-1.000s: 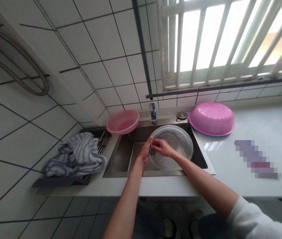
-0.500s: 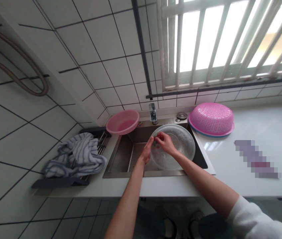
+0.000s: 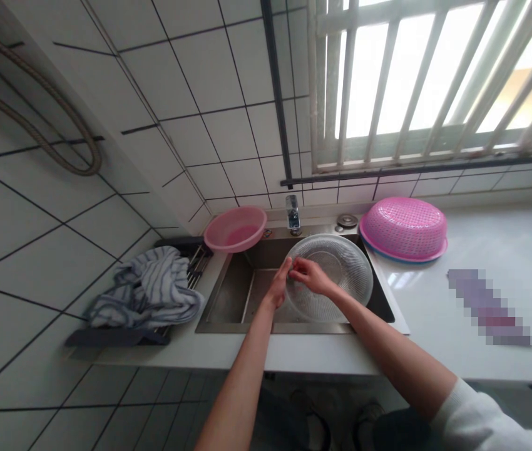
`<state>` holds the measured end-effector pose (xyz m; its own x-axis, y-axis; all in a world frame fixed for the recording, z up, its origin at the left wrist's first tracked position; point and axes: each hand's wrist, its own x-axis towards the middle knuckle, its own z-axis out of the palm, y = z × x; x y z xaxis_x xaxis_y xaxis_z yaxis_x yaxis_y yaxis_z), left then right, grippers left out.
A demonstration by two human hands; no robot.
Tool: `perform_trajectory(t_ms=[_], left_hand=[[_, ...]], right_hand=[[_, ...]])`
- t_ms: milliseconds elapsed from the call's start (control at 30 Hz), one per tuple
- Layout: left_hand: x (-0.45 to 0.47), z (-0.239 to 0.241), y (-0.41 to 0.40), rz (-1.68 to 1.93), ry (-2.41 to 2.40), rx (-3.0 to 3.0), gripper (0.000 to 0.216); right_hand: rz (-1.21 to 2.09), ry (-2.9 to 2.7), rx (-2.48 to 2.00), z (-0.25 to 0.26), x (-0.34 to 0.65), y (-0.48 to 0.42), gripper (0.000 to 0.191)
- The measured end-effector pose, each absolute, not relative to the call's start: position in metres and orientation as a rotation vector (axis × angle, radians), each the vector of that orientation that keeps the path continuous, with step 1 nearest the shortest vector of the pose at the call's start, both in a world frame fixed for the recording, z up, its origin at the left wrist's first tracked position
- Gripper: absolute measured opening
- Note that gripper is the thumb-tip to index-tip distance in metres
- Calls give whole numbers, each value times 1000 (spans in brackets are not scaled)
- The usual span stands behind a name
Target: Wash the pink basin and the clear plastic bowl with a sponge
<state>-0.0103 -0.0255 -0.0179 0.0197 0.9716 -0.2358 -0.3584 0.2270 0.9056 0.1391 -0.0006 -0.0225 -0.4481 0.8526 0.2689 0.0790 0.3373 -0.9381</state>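
Note:
A round mesh colander (image 3: 347,269) rests in the steel sink (image 3: 231,294), towards its right side. Over the colander's left rim my two hands meet. My left hand (image 3: 277,288) is held edge-up, its fingers closed around something mostly hidden. My right hand (image 3: 312,274) pinches with bent fingers right beside the left fingertips. Between them shows a trace of green, with a hint of red just below, too small to name.
Behind the sink stands a faucet (image 3: 293,213). A pink basin (image 3: 235,229) sits at the back left corner, an upturned pink basket (image 3: 404,227) at the right. A striped towel (image 3: 151,289) lies on a rack at left. A blurred purple item (image 3: 491,307) lies on the right counter.
My right hand has dropped slightly, its fingers curling down beside my left hand. The green bit at the fingertips now shows less. The whole view has shifted a little.

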Motion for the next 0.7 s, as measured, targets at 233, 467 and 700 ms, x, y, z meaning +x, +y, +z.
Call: perform_trajectory(t_ms=[233, 467, 700], left_hand=[[-13, -14, -30, 1177, 1108, 818, 54], [-12, -15, -27, 1235, 1025, 798, 66], [-8, -11, -31, 1128, 999, 785, 63]], right_hand=[[1034, -1750, -926, -27, 137, 1, 16], [1221, -2048, -849, -39, 138, 1, 15], [769, -1743, -1268, -33, 144, 5, 8]])
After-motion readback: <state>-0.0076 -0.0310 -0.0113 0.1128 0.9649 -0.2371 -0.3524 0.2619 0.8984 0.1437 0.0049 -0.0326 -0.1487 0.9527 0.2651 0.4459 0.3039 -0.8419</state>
